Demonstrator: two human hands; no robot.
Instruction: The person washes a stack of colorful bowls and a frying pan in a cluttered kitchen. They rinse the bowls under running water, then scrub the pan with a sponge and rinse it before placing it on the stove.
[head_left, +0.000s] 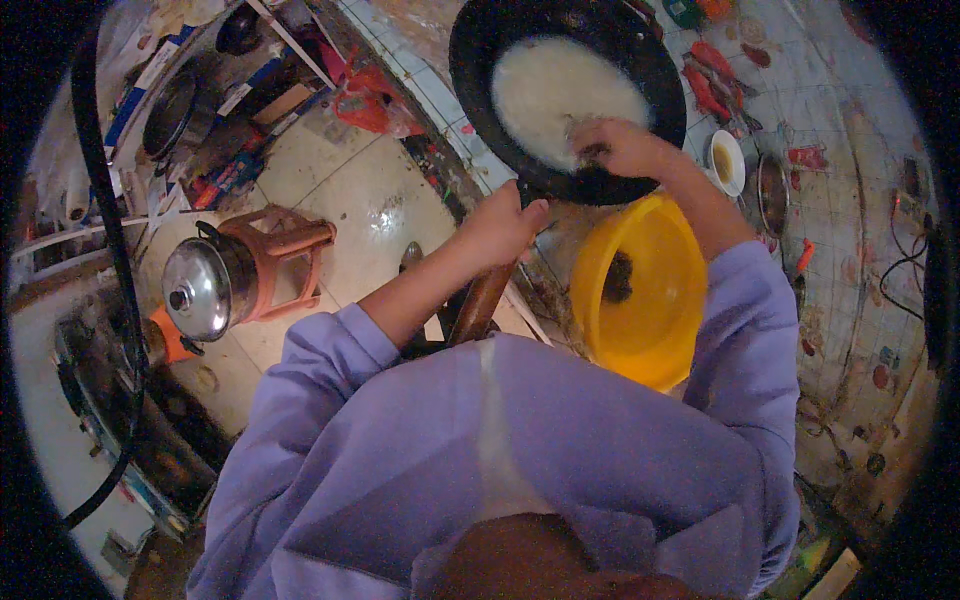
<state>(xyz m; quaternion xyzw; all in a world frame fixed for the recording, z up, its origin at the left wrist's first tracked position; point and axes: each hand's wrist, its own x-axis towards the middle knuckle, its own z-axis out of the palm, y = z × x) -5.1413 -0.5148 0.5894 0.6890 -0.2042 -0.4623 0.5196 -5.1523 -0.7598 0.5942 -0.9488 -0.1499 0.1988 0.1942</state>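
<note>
A black wok (480, 97) with whitish, cloudy liquid (566, 90) in it stands ahead of me. My left hand (506, 225) is closed around its long handle, whose brown part (484, 304) runs back towards my body. Inside the wok, at the near right side, my right hand (619, 148) reaches down to the liquid with bent fingers. Something dark shows under those fingers, too blurred to name, and I cannot tell whether they grip it. Below my right forearm a yellow plastic basin (660, 300) sits tilted in view, with a dark patch inside.
Right of the wok are a white bowl (726, 161) of brownish liquid, a round metal dish (772, 195) and a red plastic package (709, 79) on the tiled counter. To the left, a lidded metal pot (199, 289) rests on an orange-brown stool (289, 262). A red plastic bag (367, 101) hangs by the counter edge.
</note>
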